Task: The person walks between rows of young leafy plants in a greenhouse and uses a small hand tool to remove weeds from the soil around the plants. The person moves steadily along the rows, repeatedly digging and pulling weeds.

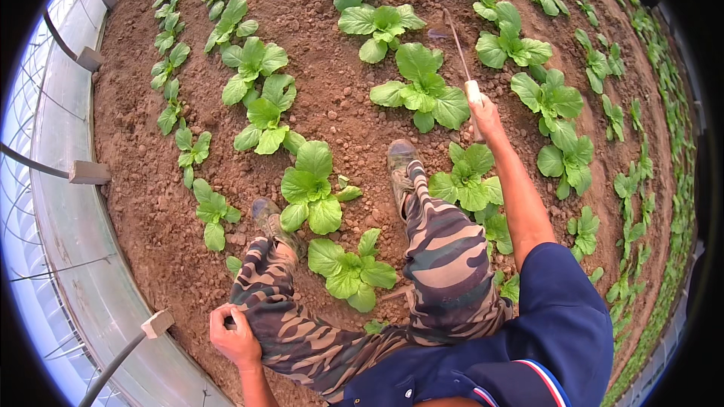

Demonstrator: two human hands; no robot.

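Observation:
My right hand [483, 118] is closed around the pale handle [473, 90] of a long, thin metal-shafted hand tool. Its shaft [457, 42] points away from me, with the far end low over the soil between two rows of leafy green plants. The exact form of the tool's head is blurred. Just left of that hand grows a broad-leaved plant [421, 90]; another plant [468, 178] stands nearer to me. My left hand [235, 336] is curled beside my left knee, with a small dark thing partly visible in its fingers; what it is I cannot tell.
Rows of leafy plants [309, 186] run away from me through crumbly brown soil [334, 118]. One plant [352, 271] grows between my legs. Plastic sheeting [73, 220], curved poles [116, 364] and small blocks [90, 172] line the left edge. Denser greenery borders the right.

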